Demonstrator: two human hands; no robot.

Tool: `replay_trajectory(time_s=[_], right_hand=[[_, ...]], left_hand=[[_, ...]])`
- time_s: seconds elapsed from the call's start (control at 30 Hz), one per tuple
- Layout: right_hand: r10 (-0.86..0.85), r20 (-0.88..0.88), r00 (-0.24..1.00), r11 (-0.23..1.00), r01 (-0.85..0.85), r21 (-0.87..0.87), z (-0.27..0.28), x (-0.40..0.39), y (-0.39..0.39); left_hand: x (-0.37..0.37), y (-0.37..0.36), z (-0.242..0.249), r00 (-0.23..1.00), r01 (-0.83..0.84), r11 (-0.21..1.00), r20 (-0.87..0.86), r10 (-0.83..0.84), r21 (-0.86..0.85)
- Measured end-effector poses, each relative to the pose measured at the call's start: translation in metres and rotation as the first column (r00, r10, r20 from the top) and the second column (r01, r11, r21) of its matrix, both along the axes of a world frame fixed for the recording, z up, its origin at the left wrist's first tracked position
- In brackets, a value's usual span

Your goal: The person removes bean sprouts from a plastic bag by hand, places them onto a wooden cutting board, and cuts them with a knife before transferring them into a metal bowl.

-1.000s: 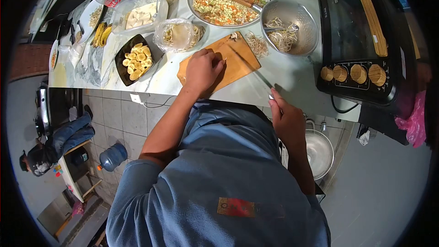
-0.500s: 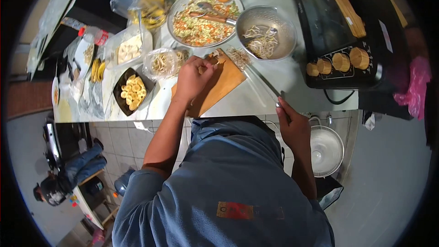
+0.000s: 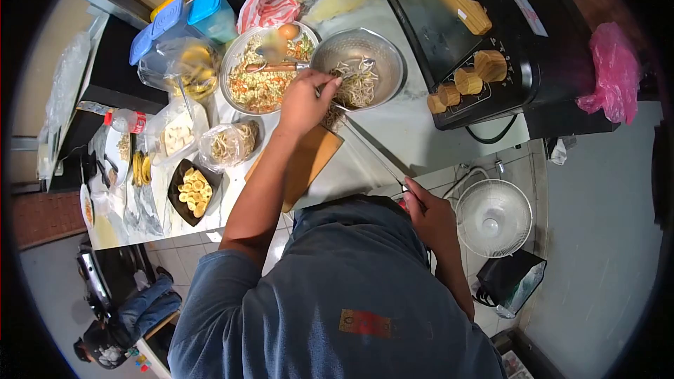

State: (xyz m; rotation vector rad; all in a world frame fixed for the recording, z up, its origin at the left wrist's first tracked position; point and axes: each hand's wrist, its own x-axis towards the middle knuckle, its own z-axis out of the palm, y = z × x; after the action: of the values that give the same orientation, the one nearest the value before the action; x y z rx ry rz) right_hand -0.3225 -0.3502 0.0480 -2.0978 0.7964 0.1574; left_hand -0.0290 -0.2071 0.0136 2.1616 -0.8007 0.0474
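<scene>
My left hand point(image 3: 306, 103) reaches over the near left rim of a metal bowl point(image 3: 393, 63), its fingers pinched on bean sprouts point(image 3: 358, 85) at the edge of the heap inside. In my right hand point(image 3: 430, 216) is a long knife point(image 3: 375, 152), gripped by its handle near the counter's front edge. Its blade points away to the left, with the tip by a small pile of sprout scraps point(image 3: 333, 123). A wooden cutting board point(image 3: 314, 161) lies under my left forearm, partly hidden by it.
Left of the bowl is a large plate of chopped vegetables point(image 3: 246, 84) with an egg point(image 3: 288, 31). A bag of sprouts point(image 3: 228, 146), a dark bowl of sliced pieces point(image 3: 194, 193) and a tofu container point(image 3: 177, 137) stand farther left. An oven point(image 3: 484, 91) stands right. Someone sits lower left point(image 3: 144, 312).
My left hand has moved from above the cutting board to the sprouts in the metal bowl. My right hand still holds the knife, slightly lower. The camera view has turned and shifted.
</scene>
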Motion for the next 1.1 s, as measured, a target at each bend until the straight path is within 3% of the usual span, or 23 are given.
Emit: replay_trajectory(time_s=[0.1,0.17,0.23,0.37,0.43,0.5,0.57,0.67,0.77,0.9,0.97,1.03,1.1], right_hand=[[0.008,0.057,0.998,1.0,-0.007,-0.005,-0.007,0.001,0.002],[0.041,0.065,0.997,0.999,-0.042,0.017,-0.01,0.007,0.001],[0.075,0.063,0.995,0.996,-0.078,0.044,-0.012,0.012,0.002],[0.178,0.054,0.983,0.981,-0.181,0.071,-0.009,0.033,0.004],[0.231,0.128,0.964,0.966,-0.243,0.089,-0.012,0.044,0.004],[0.296,0.062,0.953,0.951,-0.301,0.074,-0.013,0.053,0.005],[0.363,0.109,0.925,0.931,-0.364,-0.007,-0.022,0.059,0.005],[0.369,0.016,0.929,0.929,-0.369,0.038,-0.012,0.072,0.01],[0.41,0.033,0.911,0.911,-0.411,0.016,-0.011,0.081,0.012],[0.445,0.119,0.888,0.895,-0.446,-0.015,-0.017,0.084,0.013],[0.445,0.102,0.89,0.895,-0.446,-0.018,-0.015,0.086,0.015],[0.45,0.121,0.885,0.893,-0.45,-0.028,-0.017,0.086,0.015],[0.457,0.137,0.879,0.889,-0.458,-0.033,-0.017,0.085,0.015]], left_hand=[[-0.008,0.023,0.001,0.987,-0.093,0.993,-0.139,0.083,-0.066],[-0.012,0.05,0.0,0.957,-0.149,0.989,-0.251,0.145,0.005],[-0.022,0.077,-0.003,0.907,-0.223,0.972,-0.382,0.179,-0.076],[-0.051,0.126,-0.018,0.86,-0.294,0.946,-0.47,0.2,-0.135],[-0.069,0.141,-0.003,0.827,-0.335,0.942,-0.489,0.278,-0.031],[-0.085,0.156,-0.001,0.795,-0.341,0.94,-0.526,0.301,0.021],[-0.096,0.171,-0.011,0.787,-0.367,0.93,-0.53,0.314,0.007],[-0.112,0.187,-0.009,0.835,-0.325,0.901,-0.359,0.416,0.288],[-0.129,0.194,-0.003,0.854,-0.375,0.849,-0.218,0.473,0.373],[-0.144,0.197,0.002,0.805,-0.381,0.797,-0.256,0.536,0.469],[-0.146,0.195,-0.014,0.833,-0.395,0.82,-0.216,0.51,0.415],[-0.142,0.19,-0.015,0.713,-0.405,0.804,-0.4,0.576,0.436],[-0.14,0.196,-0.029,0.725,-0.453,0.809,-0.373,0.579,0.374]])
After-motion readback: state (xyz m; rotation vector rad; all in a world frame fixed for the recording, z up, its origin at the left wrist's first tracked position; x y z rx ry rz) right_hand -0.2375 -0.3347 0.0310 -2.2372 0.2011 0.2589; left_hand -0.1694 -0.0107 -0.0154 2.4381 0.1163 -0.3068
